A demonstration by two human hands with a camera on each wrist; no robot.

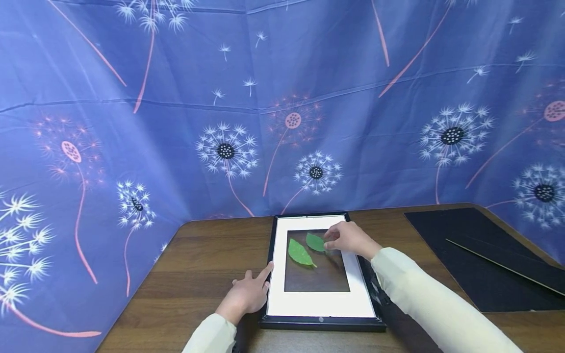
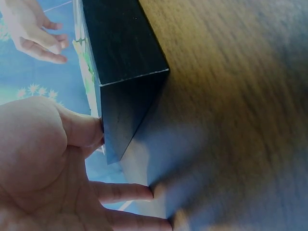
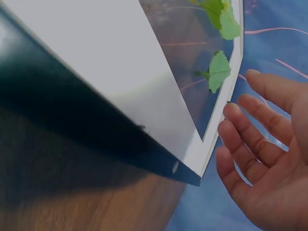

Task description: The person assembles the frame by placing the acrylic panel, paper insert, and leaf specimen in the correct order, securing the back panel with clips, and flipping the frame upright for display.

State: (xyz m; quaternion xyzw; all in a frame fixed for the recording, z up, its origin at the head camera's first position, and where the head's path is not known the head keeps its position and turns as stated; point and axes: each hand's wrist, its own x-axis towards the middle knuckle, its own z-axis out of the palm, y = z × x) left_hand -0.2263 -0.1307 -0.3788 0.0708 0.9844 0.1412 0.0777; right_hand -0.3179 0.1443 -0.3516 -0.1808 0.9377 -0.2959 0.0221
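A black picture frame (image 1: 324, 323) with a white mat (image 1: 320, 305) lies flat on the table, its window dark and glossy. Inside the window are two green leaves: a larger, brighter leaf (image 1: 300, 253) at the left and a smaller, darker leaf (image 1: 315, 242) at the upper middle. My right hand (image 1: 348, 239) is over the window's upper right, fingertips close beside the smaller leaf; in the right wrist view its fingers are spread, loosely bent and bare. At the frame's left side, my left hand (image 1: 249, 292) touches the black edge, other fingers resting on the tabletop.
A black board (image 1: 459, 255) with a raised flap lies at the table's right. The wooden table (image 1: 203, 260) runs back to a blue cloth (image 1: 265, 98) printed with dandelions, which hangs behind and at both sides.
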